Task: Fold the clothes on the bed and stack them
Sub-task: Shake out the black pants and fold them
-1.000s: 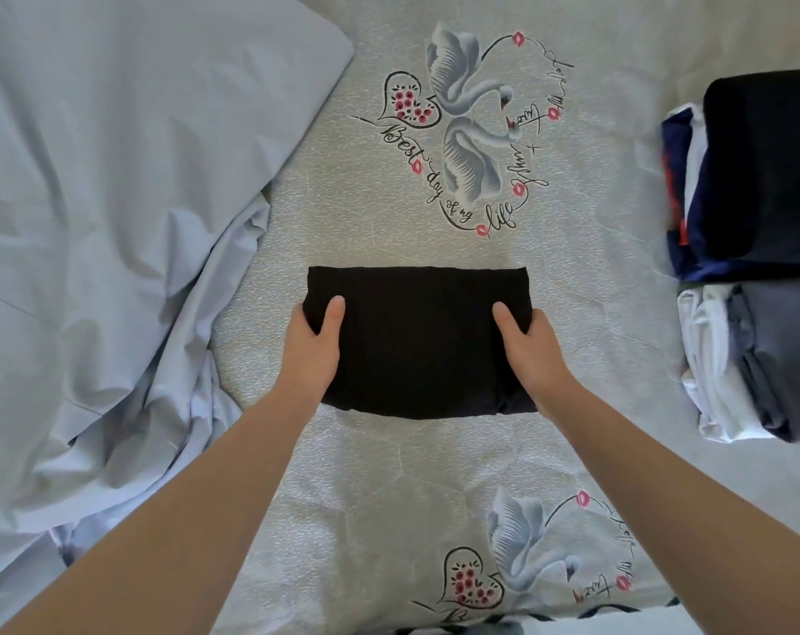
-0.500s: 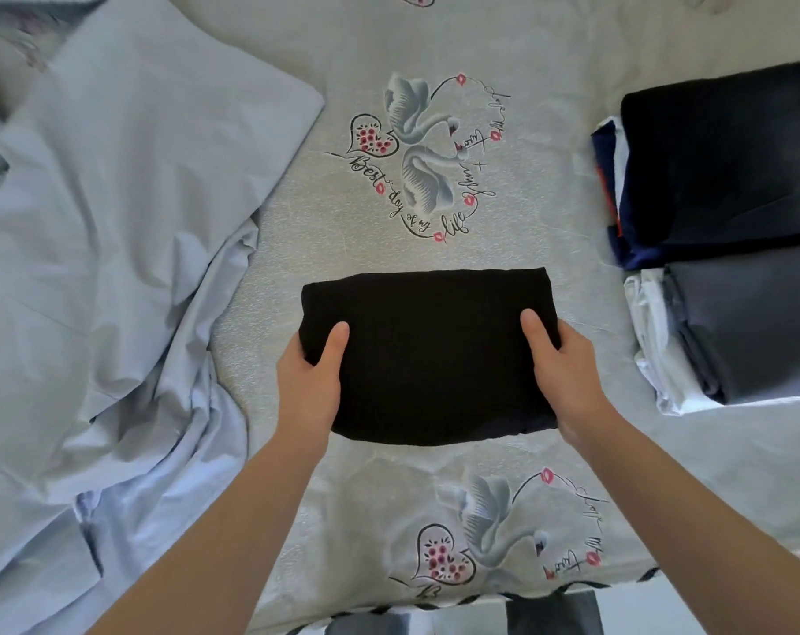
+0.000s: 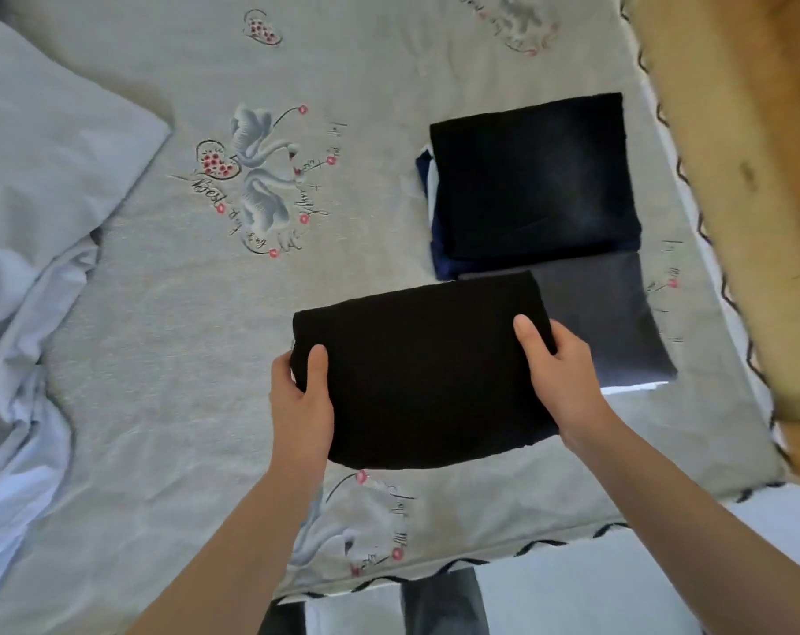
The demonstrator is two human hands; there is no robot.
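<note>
A folded black garment (image 3: 421,373) is held between both hands, lifted off the grey bedsheet (image 3: 169,341). My left hand (image 3: 302,405) grips its left edge, thumb on top. My right hand (image 3: 560,382) grips its right edge, thumb on top. The garment's far right corner overlaps a folded grey garment (image 3: 613,323) that tops the nearer stack. Behind that stands a second stack topped by a folded dark navy garment (image 3: 535,176).
A rumpled pale blue sheet (image 3: 36,231) covers the left side of the bed. A wooden bed frame (image 3: 737,176) runs along the right. The bed's front edge (image 3: 480,561) is near my body, with floor below it.
Both hands have lifted the folded black garment off the bed and carried it right, toward the stacks. The view has swung right.
</note>
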